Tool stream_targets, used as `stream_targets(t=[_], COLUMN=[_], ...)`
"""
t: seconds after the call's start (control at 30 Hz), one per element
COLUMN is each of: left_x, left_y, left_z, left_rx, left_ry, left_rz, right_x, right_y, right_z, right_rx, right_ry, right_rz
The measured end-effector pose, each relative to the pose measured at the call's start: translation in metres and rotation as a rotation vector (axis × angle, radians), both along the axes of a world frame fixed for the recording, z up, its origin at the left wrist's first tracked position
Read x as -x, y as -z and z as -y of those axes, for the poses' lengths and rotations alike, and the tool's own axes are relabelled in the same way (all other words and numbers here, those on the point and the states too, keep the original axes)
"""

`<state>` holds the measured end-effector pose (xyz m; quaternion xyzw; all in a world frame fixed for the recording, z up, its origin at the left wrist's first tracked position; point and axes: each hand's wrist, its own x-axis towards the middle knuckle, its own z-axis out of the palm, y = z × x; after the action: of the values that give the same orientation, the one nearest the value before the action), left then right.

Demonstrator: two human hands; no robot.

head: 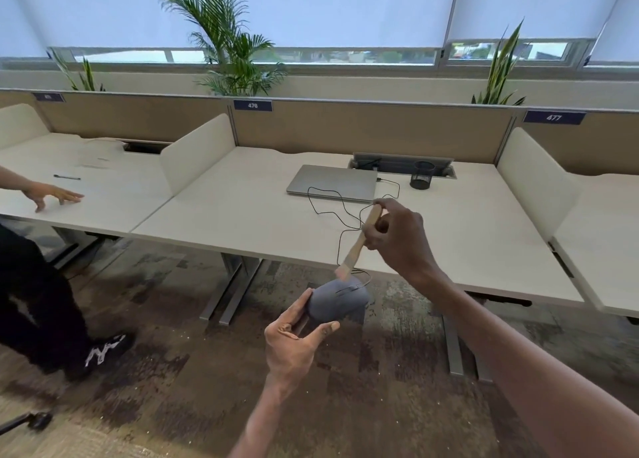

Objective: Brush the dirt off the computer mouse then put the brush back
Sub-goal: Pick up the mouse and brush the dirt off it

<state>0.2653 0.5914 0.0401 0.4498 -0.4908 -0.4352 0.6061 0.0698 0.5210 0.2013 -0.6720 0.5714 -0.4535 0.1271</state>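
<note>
A grey wired computer mouse (337, 300) is held off the desk, over the carpet, in front of the desk's front edge. My left hand (294, 340) grips it from below with thumb and fingers. My right hand (397, 236) holds a small wooden-handled brush (358, 245) slanting down to the left. Its bristles sit just above the mouse's front end, touching or nearly touching it. The mouse's thin black cable (332, 208) loops across the desk to a closed silver laptop (332, 182).
A black mesh pen cup (422, 175) stands right of the laptop near the cable tray. Another person stands at the left, a hand (52, 194) resting on the neighbouring desk near a pen (66, 177). Dividers (197, 153) separate the desks. A chair caster (38, 419) shows at bottom left.
</note>
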Motion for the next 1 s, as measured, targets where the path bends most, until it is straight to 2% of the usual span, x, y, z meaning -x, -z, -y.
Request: stream_targets(t=[0.13, 0.3, 0.5, 0.73, 1.0], left_x=[0.002, 0.0, 0.003, 0.005, 0.006], left_y=[-0.002, 0.0, -0.002, 0.0, -0.003], left_z=[-0.002, -0.001, 0.001, 0.004, 0.003], left_rx=[-0.002, -0.023, -0.01, -0.035, -0.03], left_ry=[0.009, 0.015, 0.013, 0.02, -0.015], left_rz=[-0.036, -0.092, -0.08, -0.085, -0.104], right_x=[-0.009, 0.007, 0.014, 0.03, 0.027], right_y=[0.007, 0.011, 0.009, 0.012, 0.017], right_z=[-0.013, -0.014, -0.013, -0.011, -0.023], right_rx=[-0.019, 0.013, 0.011, 0.021, -0.001], right_ry=[-0.089, 0.029, 0.04, 0.101, -0.1], right_rz=[0.016, -0.026, 0.08, 0.001, 0.009])
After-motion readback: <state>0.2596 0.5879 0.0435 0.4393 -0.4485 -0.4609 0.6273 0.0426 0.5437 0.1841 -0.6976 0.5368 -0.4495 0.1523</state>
